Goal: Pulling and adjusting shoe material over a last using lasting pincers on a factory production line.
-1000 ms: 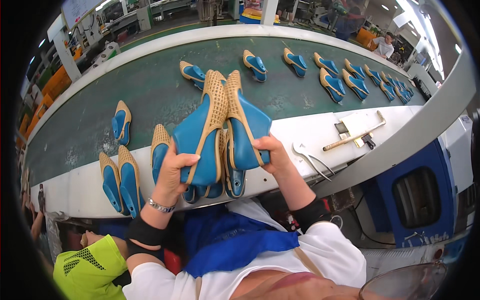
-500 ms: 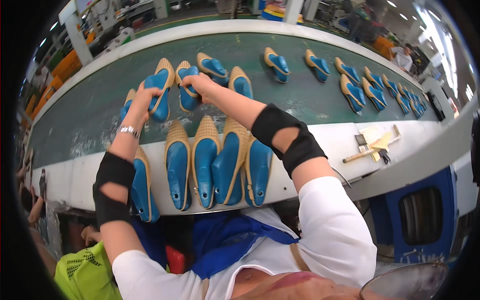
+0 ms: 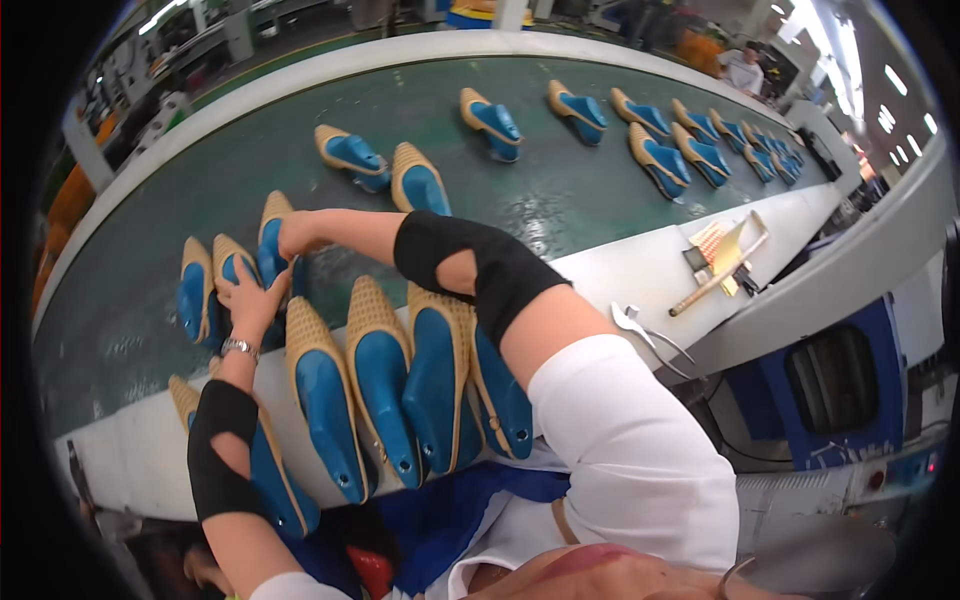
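Note:
Tan woven pointed slingback shoes, each on a blue last, surround my hands. My right hand (image 3: 302,236) is closed round the back of one shoe (image 3: 274,210) on the green conveyor belt (image 3: 540,200). Just left of it, my left hand (image 3: 252,303) has its thumb and fingers spread against another shoe (image 3: 230,248); part of that shoe is hidden behind the fingers. One more shoe (image 3: 196,290) stands to its left. Closer to me, a row of shoes (image 3: 378,350) lies on the white ledge (image 3: 130,430), toes pointing away, partly behind my forearms.
Across the belt stand more shoes (image 3: 350,155), in a line running to the far right. On the ledge at right lie metal pliers (image 3: 645,330), a wooden-handled tool (image 3: 695,298) and yellow paper (image 3: 728,255). A person (image 3: 742,72) is beyond the belt.
The shoe that my left hand held tilted now stands on the belt, and the left fingers have spread. My right hand remains on its shoe. The whole view has shifted, bringing the pliers into sight.

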The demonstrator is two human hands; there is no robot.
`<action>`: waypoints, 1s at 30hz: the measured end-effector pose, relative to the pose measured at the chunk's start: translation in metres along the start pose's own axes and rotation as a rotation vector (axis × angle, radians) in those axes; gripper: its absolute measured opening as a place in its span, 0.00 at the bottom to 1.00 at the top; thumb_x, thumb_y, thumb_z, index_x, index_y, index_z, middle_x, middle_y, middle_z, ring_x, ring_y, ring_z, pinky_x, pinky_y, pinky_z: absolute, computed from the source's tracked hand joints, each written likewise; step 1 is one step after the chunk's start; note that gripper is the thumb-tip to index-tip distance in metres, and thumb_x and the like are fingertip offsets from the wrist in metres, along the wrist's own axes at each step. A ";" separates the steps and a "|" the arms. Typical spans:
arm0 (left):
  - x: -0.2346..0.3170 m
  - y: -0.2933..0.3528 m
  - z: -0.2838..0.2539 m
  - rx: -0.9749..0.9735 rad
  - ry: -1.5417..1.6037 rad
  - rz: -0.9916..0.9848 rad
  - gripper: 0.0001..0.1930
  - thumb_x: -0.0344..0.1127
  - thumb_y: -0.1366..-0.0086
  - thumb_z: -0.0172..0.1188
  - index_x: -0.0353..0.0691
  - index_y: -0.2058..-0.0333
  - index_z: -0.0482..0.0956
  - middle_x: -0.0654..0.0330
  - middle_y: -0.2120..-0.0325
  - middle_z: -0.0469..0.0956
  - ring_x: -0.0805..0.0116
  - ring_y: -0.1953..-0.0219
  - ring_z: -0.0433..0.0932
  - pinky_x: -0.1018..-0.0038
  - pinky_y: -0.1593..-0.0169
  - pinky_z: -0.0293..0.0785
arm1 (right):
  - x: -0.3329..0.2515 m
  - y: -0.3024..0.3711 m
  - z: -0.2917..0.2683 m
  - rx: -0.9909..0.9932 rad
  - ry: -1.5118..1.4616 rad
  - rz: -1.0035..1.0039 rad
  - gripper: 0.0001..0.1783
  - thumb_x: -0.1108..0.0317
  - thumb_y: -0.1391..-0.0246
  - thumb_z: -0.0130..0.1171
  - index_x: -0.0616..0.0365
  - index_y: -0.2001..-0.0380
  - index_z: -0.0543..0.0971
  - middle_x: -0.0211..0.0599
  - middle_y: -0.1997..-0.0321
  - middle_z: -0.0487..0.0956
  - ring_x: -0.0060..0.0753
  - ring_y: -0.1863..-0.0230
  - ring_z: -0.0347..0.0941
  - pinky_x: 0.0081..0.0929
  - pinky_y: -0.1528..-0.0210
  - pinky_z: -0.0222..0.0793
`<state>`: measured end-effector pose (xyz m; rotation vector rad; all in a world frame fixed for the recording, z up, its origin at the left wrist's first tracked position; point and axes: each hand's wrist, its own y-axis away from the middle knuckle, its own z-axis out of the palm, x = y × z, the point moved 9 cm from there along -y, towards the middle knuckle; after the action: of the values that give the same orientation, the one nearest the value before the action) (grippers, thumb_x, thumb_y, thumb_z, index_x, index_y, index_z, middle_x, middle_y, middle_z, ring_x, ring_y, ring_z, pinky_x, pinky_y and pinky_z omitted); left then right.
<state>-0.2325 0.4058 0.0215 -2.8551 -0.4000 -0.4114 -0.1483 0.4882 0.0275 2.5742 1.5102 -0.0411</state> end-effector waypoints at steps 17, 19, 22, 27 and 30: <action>-0.024 0.008 -0.009 0.027 0.009 0.055 0.38 0.51 0.50 0.62 0.40 0.42 0.66 0.26 0.42 0.51 0.33 0.38 0.49 0.51 0.41 0.59 | 0.167 0.067 -0.028 0.535 -0.503 0.794 0.32 0.62 0.58 0.65 0.70 0.53 0.67 0.60 0.52 0.74 0.54 0.52 0.73 0.40 0.52 0.71; -0.023 0.011 -0.010 0.014 0.012 0.044 0.38 0.52 0.50 0.62 0.40 0.42 0.66 0.26 0.42 0.52 0.33 0.38 0.50 0.52 0.41 0.59 | 0.161 0.077 -0.035 0.587 -0.614 0.784 0.31 0.64 0.59 0.66 0.75 0.54 0.69 0.58 0.54 0.75 0.49 0.52 0.74 0.40 0.52 0.71; -0.004 0.013 -0.011 0.046 -0.005 0.061 0.38 0.52 0.50 0.61 0.39 0.43 0.66 0.27 0.43 0.54 0.34 0.38 0.51 0.52 0.42 0.60 | 0.166 0.117 -0.029 0.883 -1.291 0.841 0.30 0.65 0.59 0.66 0.78 0.57 0.71 0.57 0.55 0.75 0.49 0.55 0.75 0.36 0.52 0.71; -0.056 0.010 -0.005 0.063 -0.039 0.112 0.38 0.57 0.48 0.59 0.38 0.44 0.66 0.26 0.51 0.64 0.31 0.45 0.61 0.56 0.42 0.61 | 0.077 0.168 -0.047 0.878 -2.036 0.345 0.19 0.65 0.50 0.61 0.59 0.55 0.74 0.42 0.57 0.77 0.42 0.60 0.76 0.48 0.61 0.77; -0.058 -0.001 -0.008 -0.008 -0.102 0.134 0.41 0.63 0.48 0.56 0.40 0.42 0.63 0.35 0.56 0.73 0.34 0.43 0.59 0.53 0.44 0.62 | 0.038 0.288 -0.091 1.133 -2.004 0.146 0.19 0.65 0.49 0.60 0.60 0.54 0.73 0.39 0.57 0.77 0.34 0.54 0.75 0.36 0.51 0.73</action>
<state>-0.2879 0.3916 0.0115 -2.8967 -0.2234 -0.2434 0.1156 0.3965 0.1484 1.2267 0.2631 -2.7770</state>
